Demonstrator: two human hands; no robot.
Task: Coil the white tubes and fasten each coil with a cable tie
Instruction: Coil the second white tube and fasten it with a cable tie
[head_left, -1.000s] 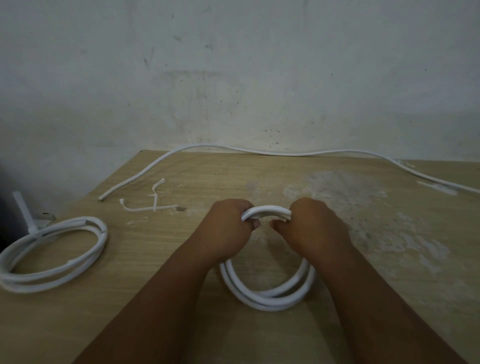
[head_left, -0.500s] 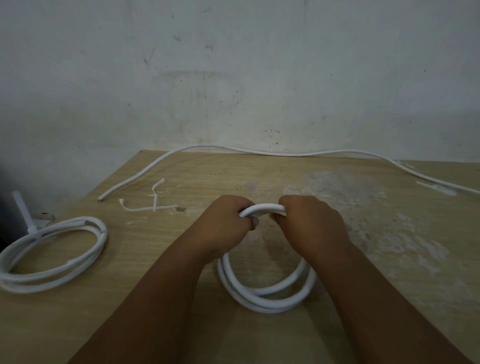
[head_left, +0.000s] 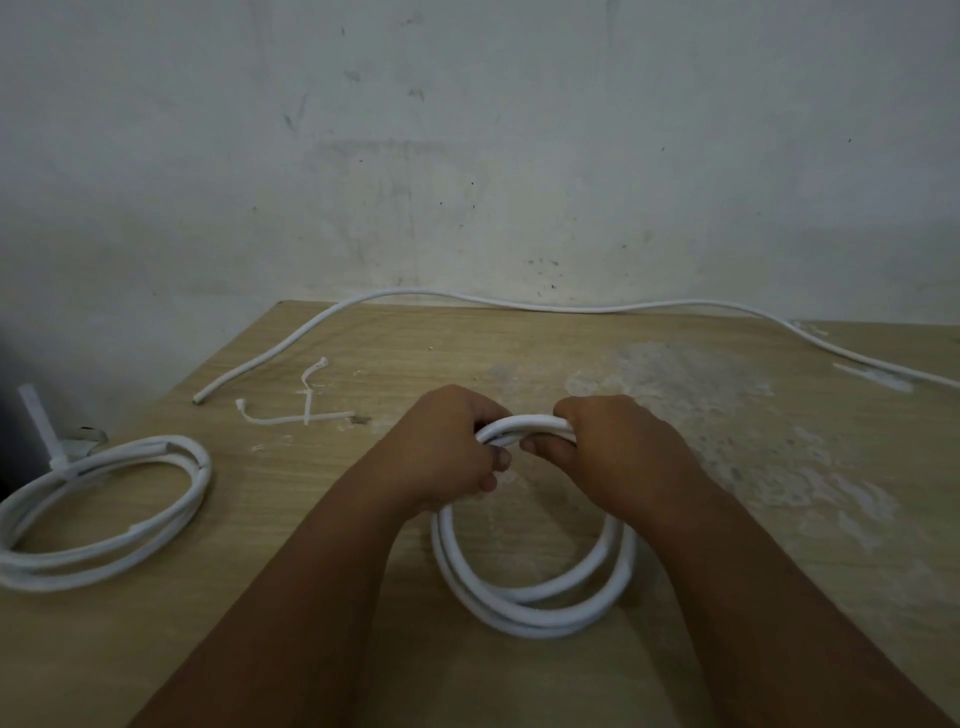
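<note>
Hands closer, left hand (head_left: 441, 452) and right hand (head_left: 618, 452) gripping one coil (head_left: 524, 618), one tied coil (head_left: 130, 540), one loose tube (head_left: 519, 304), two loose ties (head_left: 291, 419)

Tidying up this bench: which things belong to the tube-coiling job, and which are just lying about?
Job: white tube coil gripped by left hand and right hand; tied white tube coil, left; long uncoiled white tube behind; two loose white cable ties.
Lying about: small shiny metal object at far left.
</note>
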